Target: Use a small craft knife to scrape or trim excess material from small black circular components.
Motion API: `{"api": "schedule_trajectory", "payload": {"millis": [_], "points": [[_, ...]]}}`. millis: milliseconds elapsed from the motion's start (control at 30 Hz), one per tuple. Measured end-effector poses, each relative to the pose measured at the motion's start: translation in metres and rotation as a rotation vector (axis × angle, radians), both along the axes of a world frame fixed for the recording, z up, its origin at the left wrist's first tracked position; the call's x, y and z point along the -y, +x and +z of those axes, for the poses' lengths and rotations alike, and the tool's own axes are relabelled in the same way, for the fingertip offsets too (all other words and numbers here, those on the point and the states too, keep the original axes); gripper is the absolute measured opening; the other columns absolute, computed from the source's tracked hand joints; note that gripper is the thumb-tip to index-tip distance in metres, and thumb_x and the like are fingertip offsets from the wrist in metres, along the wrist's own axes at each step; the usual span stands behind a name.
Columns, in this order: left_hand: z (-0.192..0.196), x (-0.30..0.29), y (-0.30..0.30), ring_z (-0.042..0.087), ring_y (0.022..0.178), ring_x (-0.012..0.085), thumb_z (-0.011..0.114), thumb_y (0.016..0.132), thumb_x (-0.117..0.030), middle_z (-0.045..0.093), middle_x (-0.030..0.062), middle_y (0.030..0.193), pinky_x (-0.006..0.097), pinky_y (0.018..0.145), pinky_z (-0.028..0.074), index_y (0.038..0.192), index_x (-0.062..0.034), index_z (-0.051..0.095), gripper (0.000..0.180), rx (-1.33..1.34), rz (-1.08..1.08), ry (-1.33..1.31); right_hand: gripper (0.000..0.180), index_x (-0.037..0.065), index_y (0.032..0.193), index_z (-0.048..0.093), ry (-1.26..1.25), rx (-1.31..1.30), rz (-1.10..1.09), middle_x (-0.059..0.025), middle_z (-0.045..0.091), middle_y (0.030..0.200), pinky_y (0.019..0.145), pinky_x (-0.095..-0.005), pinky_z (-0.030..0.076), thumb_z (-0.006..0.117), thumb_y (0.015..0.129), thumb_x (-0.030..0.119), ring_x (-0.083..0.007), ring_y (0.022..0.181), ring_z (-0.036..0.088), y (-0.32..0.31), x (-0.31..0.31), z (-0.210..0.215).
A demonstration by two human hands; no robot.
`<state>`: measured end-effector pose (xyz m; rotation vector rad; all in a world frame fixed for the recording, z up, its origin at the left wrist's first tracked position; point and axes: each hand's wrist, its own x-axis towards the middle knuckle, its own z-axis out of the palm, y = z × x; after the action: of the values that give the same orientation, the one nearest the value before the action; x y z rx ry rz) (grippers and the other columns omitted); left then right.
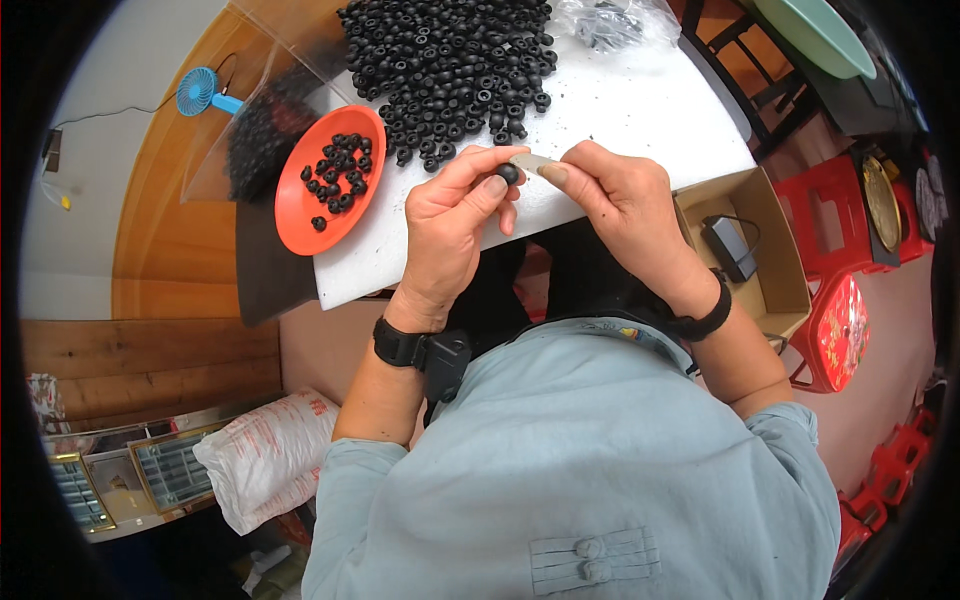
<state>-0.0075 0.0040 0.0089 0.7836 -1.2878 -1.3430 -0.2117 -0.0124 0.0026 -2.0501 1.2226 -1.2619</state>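
Between the thumb and fingers of my left hand point(450, 215) is a small round black rubbery part point(508, 174). My right hand point(625, 200) pinches a thin, flat grey blade point(528, 161), its tip touching or just above that part; which of the two I cannot tell. Both hands are over the near edge of a white foam board point(600, 110). Beyond them lies a big heap of similar black parts point(450, 65), some showing a hole. To the left, an orange-red oval dish point(296, 225) holds several more of these parts.
A clear plastic bag point(620, 25) lies at the board's far edge. On the right stands a cardboard box point(790, 290) with a black adapter point(730, 248), near red stools point(835, 330). A blue fan point(197, 91) is at far left, and a stuffed white sack point(270, 455) sits lower left.
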Motion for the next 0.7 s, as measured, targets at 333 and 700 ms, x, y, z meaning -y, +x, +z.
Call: {"api": "schedule_trajectory", "payload": {"millis": [333,700], "points": [[-0.001,0.0034,0.002,0.059,0.083,0.0164,0.057,0.103,-0.005,0.066,0.013,0.105,0.027,0.072,0.05,0.13,0.0082,0.062,0.031,-0.069,-0.053,0.068,0.031,0.009,0.081,0.068,0.017,-0.033,-0.017,-0.0093,0.058,0.055,0.049,-0.0391,0.044,0.066,0.098,0.036,-0.0279,0.051,0.061,0.0016,-0.0022,0.0013],[0.0023,-0.0011,-0.0048,0.059,0.074,0.0126,0.056,0.101,0.0,0.058,0.0066,0.1,0.025,0.08,0.052,0.13,0.0069,0.064,0.03,-0.031,0.011,0.023,0.03,0.01,0.08,0.067,-0.003,-0.019,-0.008,-0.0084,0.058,0.056,0.048,-0.0379,0.044,0.068,0.097,0.034,-0.0269,0.051,0.061,0.0013,-0.0019,-0.001]]}}
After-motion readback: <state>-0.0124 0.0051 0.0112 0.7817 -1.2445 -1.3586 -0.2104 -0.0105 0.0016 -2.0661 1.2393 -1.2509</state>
